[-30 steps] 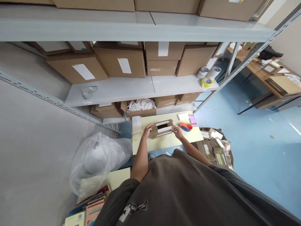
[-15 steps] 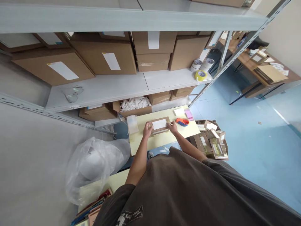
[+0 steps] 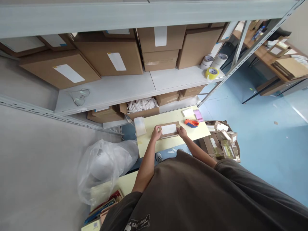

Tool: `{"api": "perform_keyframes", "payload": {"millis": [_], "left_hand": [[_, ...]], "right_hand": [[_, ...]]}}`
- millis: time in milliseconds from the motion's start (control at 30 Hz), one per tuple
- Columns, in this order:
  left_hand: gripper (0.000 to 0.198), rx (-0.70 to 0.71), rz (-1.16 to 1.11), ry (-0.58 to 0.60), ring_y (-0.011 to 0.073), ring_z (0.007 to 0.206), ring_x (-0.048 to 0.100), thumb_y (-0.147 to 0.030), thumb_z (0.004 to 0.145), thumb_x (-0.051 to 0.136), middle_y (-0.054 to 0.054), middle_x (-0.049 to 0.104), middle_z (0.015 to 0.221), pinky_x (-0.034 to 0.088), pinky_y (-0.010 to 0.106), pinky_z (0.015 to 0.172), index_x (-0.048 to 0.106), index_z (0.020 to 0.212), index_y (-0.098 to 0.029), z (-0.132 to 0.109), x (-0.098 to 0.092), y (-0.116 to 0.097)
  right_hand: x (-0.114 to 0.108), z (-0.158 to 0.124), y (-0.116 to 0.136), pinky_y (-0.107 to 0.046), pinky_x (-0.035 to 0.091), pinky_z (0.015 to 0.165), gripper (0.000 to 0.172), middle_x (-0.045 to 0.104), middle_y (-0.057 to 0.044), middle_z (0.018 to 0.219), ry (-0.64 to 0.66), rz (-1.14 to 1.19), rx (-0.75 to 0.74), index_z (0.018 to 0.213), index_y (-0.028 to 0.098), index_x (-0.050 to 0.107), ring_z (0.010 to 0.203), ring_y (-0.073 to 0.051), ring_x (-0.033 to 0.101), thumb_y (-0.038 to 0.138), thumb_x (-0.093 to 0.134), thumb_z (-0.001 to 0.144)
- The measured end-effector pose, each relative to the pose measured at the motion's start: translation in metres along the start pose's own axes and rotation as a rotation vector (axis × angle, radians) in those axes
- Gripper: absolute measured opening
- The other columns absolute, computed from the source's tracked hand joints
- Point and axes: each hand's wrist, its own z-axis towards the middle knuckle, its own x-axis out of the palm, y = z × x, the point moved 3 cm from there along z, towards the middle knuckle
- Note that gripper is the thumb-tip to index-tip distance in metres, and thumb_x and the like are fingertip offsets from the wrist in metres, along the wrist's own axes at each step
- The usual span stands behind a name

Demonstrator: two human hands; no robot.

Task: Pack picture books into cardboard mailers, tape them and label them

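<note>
My left fingers (image 3: 158,129) are clamping the left end of a cardboard box (image 3: 169,129), my right fingers (image 3: 178,129) the right end; can't quite tell if on flap or tape. Box is sitting mid pale-yellow counter (image 3: 147,146), white patch facing up. Orange-and-blue tool (image 3: 192,124) is lying just right.

Tabletop (image 3: 144,147): free strip behind the carton (image 3: 168,129), between pale packet (image 3: 140,126) (left) and white pad (image 3: 187,112) (right). Second free strip in front of carton, to near edge. Carton ends blocked by left hand (image 3: 157,132) and right hand (image 3: 182,132). Right lane narrow: orange-and-blue tool (image 3: 191,124) just beside right hand, pink item (image 3: 198,115) behind it. Back bounded by lower shelf (image 3: 176,105) and box of white pieces (image 3: 144,113). Heap of small boxes (image 3: 222,142) obstructs right side; plastic bag (image 3: 106,160), front left.
</note>
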Motion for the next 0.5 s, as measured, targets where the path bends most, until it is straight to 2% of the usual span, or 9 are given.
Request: {"api": "perform_keyframes", "payload": {"millis": [133,333,400,500], "left_hand": [[0.032,0.005,0.003,-0.008,0.0245,0.104,0.069,-0.022,0.089,0.071,0.004,0.072,0.123,0.050,0.034,0.097,0.063,0.120,-0.029,-0.002,0.006,0.001],[0.030,0.022,-0.016,-0.091,0.0258,0.114,0.066,-0.020,0.093,0.063,0.006,0.069,0.133,0.049,0.035,0.099,0.062,0.121,-0.028,0.014,0.000,-0.017],[0.029,0.015,-0.004,-0.065,0.0255,0.112,0.067,-0.021,0.093,0.064,0.005,0.071,0.131,0.049,0.035,0.100,0.062,0.121,-0.028,0.017,-0.005,-0.023],[0.030,0.024,0.053,0.007,0.0231,0.109,0.068,-0.021,0.092,0.065,0.003,0.072,0.129,0.049,0.032,0.098,0.062,0.121,-0.029,0.016,-0.010,-0.029]], "right_hand": [[-0.002,-0.003,-0.003,-0.035,0.052,0.080,0.037,0.078,-0.008,0.097,-0.010,-0.006,-0.005,0.099,0.025,0.069,0.093,-0.029,0.070,0.060,0.058,0.095],[-0.006,0.018,0.033,-0.033,0.050,0.075,0.033,0.072,-0.006,0.083,-0.042,-0.035,-0.090,0.087,0.025,0.061,0.082,-0.026,0.065,0.057,0.057,0.095],[-0.007,0.019,0.041,-0.031,0.048,0.072,0.032,0.070,-0.005,0.078,-0.049,-0.041,-0.085,0.084,0.025,0.059,0.080,-0.025,0.064,0.055,0.059,0.094],[-0.011,0.008,0.040,-0.029,0.046,0.069,0.033,0.066,-0.004,0.073,-0.034,-0.024,-0.053,0.080,0.025,0.056,0.077,-0.022,0.062,0.055,0.060,0.093]]}}
